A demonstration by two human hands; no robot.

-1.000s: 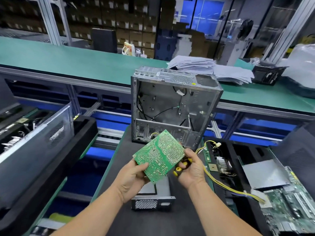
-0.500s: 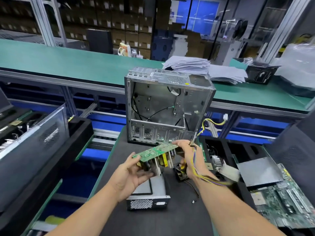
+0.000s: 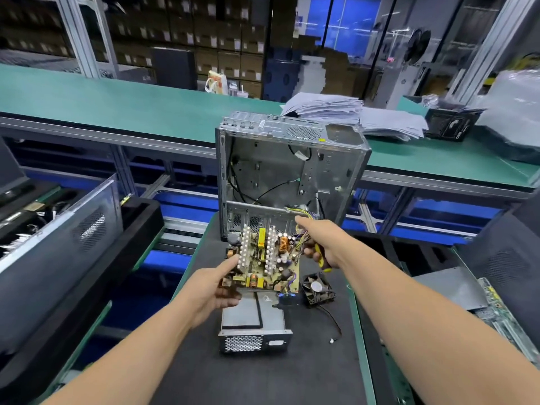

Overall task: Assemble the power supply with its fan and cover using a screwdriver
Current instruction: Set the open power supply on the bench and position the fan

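Observation:
The power supply circuit board (image 3: 263, 258) faces up, its heatsinks, coils and capacitors showing. My left hand (image 3: 213, 287) grips its near left edge and holds it above the open metal power supply housing (image 3: 252, 325), which lies on the dark mat. My right hand (image 3: 320, 241) holds the yellow-and-black screwdriver (image 3: 323, 260) and the board's wire bundle (image 3: 301, 213) at the board's right. A small black fan (image 3: 317, 289) with a thin lead lies on the mat right of the housing.
An open metal computer case (image 3: 289, 176) stands upright just behind the board. Black foam trays with parts sit on the left (image 3: 87, 229) and right (image 3: 467, 282). Paper stacks (image 3: 350, 115) lie on the green bench behind.
The board has been flipped from solder side up to component side up and lowered toward the housing. My right hand has moved from the board's edge to the wire bundle.

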